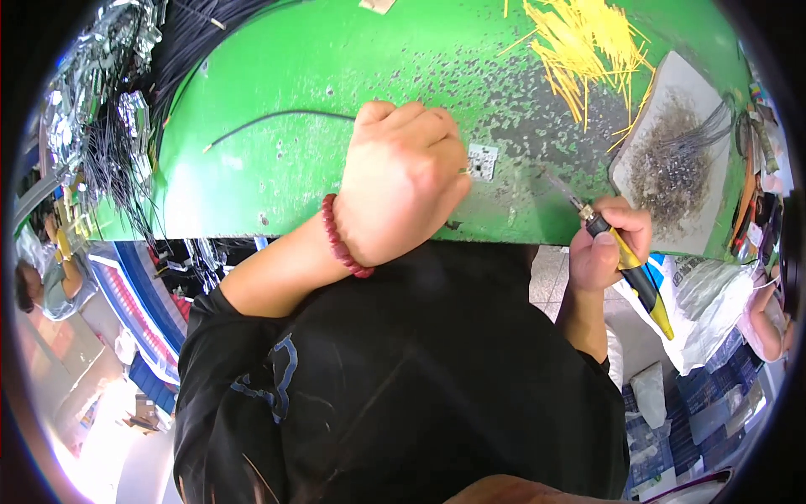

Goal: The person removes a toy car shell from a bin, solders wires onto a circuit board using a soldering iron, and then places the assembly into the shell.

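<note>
My left hand [407, 172], with a red bead bracelet [337, 239] on its wrist, is closed over the green table. A black wire [277, 115] runs out of its far side, and the far end of that wire lies to the left. Right beside the curled fingers is a small white circuit board [482, 162]; the hand hides whatever joins or touches it on that side. In my right hand [606, 248] is a yellow and black soldering iron [634, 269], its metal tip pointing up and left, short of the board.
A pile of thin yellow tubes [592, 50] lies at the back right. Near the right edge, a grey slab [672, 160] carries dark residue and thin wires. Bundled black wires [189, 42] and silver foil-wrapped bundles [92, 109] crowd the left. The table's scuffed edge curves before me.
</note>
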Action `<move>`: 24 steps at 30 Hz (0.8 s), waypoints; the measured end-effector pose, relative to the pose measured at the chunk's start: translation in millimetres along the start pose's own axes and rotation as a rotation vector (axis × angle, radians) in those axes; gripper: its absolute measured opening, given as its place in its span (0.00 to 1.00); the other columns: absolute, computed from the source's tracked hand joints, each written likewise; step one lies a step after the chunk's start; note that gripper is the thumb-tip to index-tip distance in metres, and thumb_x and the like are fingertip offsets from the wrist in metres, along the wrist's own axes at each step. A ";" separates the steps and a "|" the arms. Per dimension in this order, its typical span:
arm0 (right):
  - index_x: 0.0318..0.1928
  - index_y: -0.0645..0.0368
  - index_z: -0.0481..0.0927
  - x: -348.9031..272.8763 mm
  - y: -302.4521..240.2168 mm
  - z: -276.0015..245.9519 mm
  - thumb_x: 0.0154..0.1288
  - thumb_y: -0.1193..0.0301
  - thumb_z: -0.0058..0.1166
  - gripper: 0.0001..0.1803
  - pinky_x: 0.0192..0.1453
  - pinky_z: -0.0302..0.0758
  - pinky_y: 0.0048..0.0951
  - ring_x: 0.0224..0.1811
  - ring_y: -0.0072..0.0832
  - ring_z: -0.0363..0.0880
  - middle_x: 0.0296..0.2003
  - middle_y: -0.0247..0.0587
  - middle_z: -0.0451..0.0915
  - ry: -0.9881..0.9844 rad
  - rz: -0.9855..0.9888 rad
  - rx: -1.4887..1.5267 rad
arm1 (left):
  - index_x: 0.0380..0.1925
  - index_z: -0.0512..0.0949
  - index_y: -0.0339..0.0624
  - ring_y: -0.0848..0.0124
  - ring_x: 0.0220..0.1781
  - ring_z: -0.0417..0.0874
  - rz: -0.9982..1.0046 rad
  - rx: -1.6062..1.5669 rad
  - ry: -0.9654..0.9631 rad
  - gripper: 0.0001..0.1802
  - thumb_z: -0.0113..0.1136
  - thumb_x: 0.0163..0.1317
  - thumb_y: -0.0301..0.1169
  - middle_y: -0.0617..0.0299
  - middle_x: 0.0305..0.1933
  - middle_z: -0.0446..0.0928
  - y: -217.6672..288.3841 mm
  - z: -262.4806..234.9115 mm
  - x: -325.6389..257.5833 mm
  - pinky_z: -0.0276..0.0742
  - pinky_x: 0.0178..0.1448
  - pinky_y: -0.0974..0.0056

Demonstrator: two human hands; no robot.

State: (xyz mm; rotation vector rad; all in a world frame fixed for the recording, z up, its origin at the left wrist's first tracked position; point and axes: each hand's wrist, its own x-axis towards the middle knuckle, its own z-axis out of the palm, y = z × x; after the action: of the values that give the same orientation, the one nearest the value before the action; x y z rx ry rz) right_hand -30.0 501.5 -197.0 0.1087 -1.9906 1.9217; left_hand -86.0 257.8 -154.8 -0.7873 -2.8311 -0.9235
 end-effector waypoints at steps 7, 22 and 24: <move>0.33 0.64 0.69 0.1 3.3 1.5 0.56 0.64 0.57 0.16 0.28 0.64 0.23 0.22 0.25 0.65 0.22 0.43 0.69 0.058 -0.031 0.006 | 0.23 0.77 0.41 0.57 0.32 0.79 0.001 0.091 0.090 0.07 0.62 0.53 0.32 0.57 0.31 0.77 -16.3 9.1 84.8 0.74 0.36 0.57; 0.33 0.64 0.68 -0.8 2.6 2.9 0.56 0.65 0.55 0.15 0.28 0.62 0.22 0.23 0.24 0.65 0.22 0.44 0.69 0.085 -0.022 0.025 | 0.31 0.78 0.36 0.76 0.29 0.78 -0.205 -0.389 0.006 0.04 0.61 0.56 0.24 0.63 0.26 0.78 -15.4 -15.7 57.5 0.74 0.37 0.71; 0.33 0.64 0.69 -3.4 1.8 0.8 0.55 0.65 0.58 0.16 0.30 0.64 0.23 0.26 0.26 0.68 0.25 0.45 0.73 0.070 0.020 0.084 | 0.30 0.78 0.36 0.76 0.30 0.78 -0.160 -0.410 0.034 0.04 0.63 0.54 0.22 0.64 0.26 0.78 -10.5 -18.2 32.9 0.74 0.36 0.72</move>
State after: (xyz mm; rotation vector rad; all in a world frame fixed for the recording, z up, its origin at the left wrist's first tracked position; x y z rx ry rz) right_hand -27.5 500.1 -199.8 0.0433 -1.8735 1.9945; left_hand -121.5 255.0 -138.6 -0.5694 -2.7399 -1.5567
